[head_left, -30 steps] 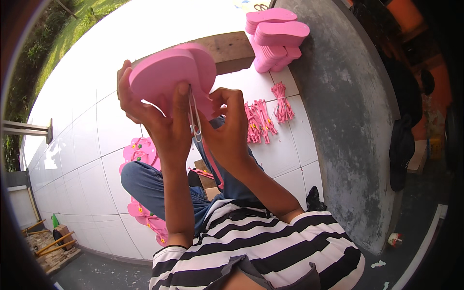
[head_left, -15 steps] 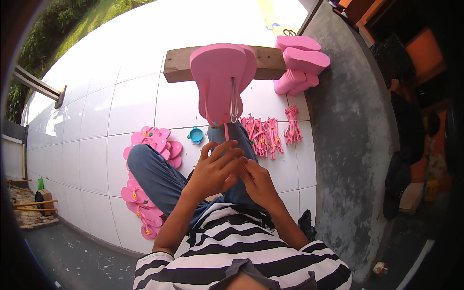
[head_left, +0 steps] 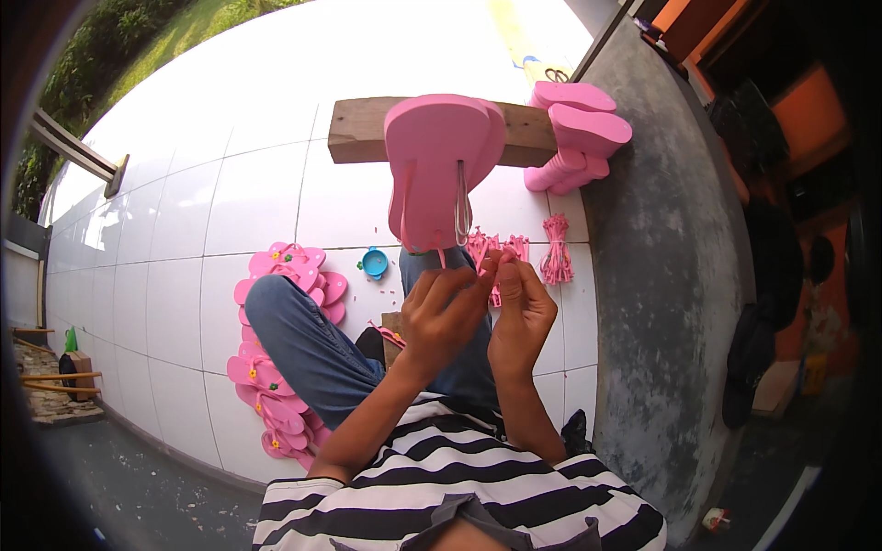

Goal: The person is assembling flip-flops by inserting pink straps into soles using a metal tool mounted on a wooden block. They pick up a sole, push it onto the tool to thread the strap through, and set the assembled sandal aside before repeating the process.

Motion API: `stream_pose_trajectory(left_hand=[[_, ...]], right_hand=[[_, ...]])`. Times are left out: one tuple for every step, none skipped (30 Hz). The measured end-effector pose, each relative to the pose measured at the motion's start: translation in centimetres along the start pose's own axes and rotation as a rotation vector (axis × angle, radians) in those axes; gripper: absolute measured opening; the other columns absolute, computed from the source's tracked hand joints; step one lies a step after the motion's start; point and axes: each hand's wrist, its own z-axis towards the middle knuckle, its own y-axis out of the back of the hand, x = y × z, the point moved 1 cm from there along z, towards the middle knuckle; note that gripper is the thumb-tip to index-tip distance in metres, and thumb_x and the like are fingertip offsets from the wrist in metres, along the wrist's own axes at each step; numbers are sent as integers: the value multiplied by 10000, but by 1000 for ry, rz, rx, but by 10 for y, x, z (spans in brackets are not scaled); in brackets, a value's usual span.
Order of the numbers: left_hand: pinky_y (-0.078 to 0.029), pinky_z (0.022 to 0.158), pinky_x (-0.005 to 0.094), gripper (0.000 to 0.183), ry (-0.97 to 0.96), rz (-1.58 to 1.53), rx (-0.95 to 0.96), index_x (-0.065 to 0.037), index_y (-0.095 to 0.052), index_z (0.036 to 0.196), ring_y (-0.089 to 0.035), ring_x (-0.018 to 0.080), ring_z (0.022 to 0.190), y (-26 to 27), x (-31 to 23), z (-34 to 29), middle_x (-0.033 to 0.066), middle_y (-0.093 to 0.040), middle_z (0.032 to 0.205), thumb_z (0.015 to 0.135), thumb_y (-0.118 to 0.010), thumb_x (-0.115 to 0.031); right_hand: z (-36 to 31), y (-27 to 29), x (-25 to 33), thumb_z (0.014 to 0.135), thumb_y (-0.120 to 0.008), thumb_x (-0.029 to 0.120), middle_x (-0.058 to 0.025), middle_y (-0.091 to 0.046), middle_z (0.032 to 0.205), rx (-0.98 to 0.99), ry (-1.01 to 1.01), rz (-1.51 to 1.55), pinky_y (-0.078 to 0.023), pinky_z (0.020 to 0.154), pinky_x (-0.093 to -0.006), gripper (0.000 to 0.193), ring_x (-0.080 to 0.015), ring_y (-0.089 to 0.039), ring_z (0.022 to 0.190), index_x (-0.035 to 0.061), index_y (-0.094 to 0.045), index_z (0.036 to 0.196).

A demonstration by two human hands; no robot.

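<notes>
A pair of pink flip-flop soles [head_left: 439,138] stands in front of me against a wooden beam [head_left: 358,129]. A thin metal wire loop [head_left: 464,202] sticks out of the front sole. From its lower end a pink strap [head_left: 442,257] runs down toward my hands. My left hand [head_left: 446,317] is closed round part of the strap, its fingertips partly hidden. Close beside it, my right hand [head_left: 522,321] is raised, thumb and finger pinching a pink strap end. Behind the hands lies a heap of pink straps [head_left: 480,243], partly covered.
Finished-looking pink flip-flops [head_left: 266,372] lie piled left of my bent knee [head_left: 285,308]. A small blue cup [head_left: 374,264] stands on the white tiles. Stacked pink soles [head_left: 588,129] and a bundle of straps [head_left: 557,248] are at the right, near a grey ledge [head_left: 661,275].
My hands have moved apart slightly; the right one has risen and turned upright with a pinched strap end. A wooden block with a strap now shows beside my left forearm.
</notes>
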Motion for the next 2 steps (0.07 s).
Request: stream_pose_trajectory(left_hand=[[-504,666,317,339,-10,-11,-21,-129,-757,967,-603,191,794,-1,2,2,16,-656,941,635,-804,-75],[-504,666,317,339,-11,-11,-24,-129,-757,967,-603,191,794,-2,2,3,16,-656,941,635,-804,-75]], right_hand=[[4,-2,0,1002,-596,175,-83,-678,1095,26,16,42,-488,883,-281,269,-129,-618,971,-27,-638,1175],[10,-1,2,1015,-571,173,-83,-674,1111,53,36,82,-485,900,-278,284,-128,-608,1003,-20,-616,1219]])
